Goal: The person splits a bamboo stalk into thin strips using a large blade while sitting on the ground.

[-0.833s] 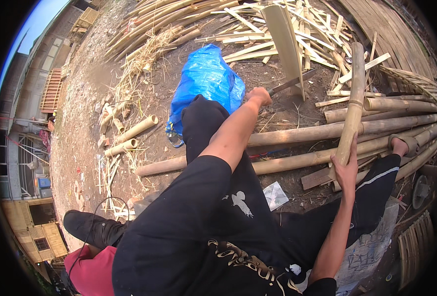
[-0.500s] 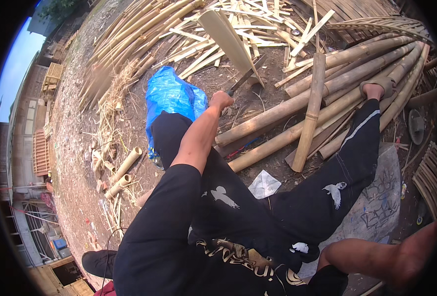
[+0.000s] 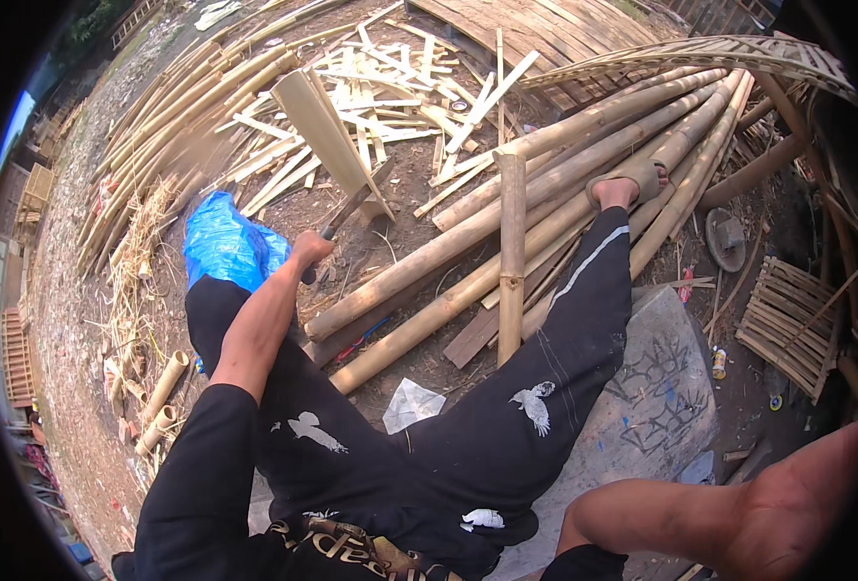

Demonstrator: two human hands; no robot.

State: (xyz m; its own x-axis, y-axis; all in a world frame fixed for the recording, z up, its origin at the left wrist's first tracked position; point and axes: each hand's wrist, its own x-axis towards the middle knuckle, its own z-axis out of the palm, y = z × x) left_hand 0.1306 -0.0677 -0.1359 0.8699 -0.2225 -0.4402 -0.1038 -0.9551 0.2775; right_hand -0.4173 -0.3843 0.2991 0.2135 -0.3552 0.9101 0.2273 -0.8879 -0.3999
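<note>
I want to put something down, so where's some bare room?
There's a mostly bare patch of dirt between the knife in the left hand, the pale strips and the long poles. The grey slab has room right of the stretched-out leg. It's crowded where the poles bunch by the foot, and where the strips lie piled.

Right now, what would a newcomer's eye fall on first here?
Probably the bright blue sheet, bunched up at the upper left. Next might be the knife gripped in the left hand, its long blade close by the lower end of a tall split bamboo piece. The long bamboo poles also stand out, running from mid-picture and drawing together toward the upper right.
</note>
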